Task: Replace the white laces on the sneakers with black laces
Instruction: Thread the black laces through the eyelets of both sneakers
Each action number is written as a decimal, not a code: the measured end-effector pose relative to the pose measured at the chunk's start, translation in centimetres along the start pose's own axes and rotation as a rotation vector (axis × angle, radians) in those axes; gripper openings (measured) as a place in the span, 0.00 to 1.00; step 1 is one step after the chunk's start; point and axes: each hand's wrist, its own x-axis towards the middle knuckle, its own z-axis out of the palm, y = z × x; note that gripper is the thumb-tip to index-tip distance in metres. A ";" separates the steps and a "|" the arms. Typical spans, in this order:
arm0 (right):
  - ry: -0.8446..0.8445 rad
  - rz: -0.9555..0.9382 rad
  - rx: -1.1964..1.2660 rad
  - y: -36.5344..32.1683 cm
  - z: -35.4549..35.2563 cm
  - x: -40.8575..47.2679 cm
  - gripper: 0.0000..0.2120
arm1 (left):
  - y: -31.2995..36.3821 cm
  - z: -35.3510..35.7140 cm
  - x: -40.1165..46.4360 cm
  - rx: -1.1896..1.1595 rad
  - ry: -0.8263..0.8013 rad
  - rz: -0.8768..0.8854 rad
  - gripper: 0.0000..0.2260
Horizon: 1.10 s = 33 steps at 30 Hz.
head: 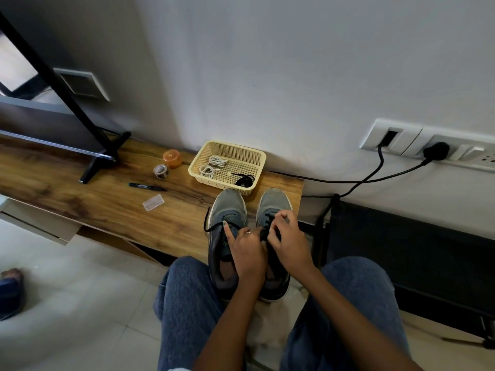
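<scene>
Wooden shelf (112, 207) along wall. On it: two grey sneakers (227, 210) side by side at right end, heels overhanging front edge; yellow basket (198, 167) just behind toes; orange candle (172, 158); small jar (161, 171); black marker (146, 186); clear plastic case (153, 202); black stand foot (101, 159).

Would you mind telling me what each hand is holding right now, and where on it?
Both hands work the black lace on the right sneaker. The right hand pinches it over the eyelets. The left hand curls at the same lace, forefinger pointing out; its exact grip is hidden.
</scene>
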 end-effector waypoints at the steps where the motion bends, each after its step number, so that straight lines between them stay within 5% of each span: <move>1: -0.001 0.005 0.026 0.1 0.0 0.0 0.05 | 0.0 0.1 0.0 0.007 -0.001 -0.002 0.11; 6: -0.045 0.107 0.112 0.3 -0.5 1.4 0.07 | -0.1 0.1 -0.1 0.032 -0.023 0.006 0.11; 23: -0.440 0.128 -0.378 -2.3 -1.3 5.8 0.09 | -0.1 0.0 -0.1 0.038 -0.016 0.010 0.13; 33: -0.500 0.264 0.071 -0.6 -2.2 5.1 0.21 | -0.2 0.3 -0.1 0.020 -0.034 -0.019 0.09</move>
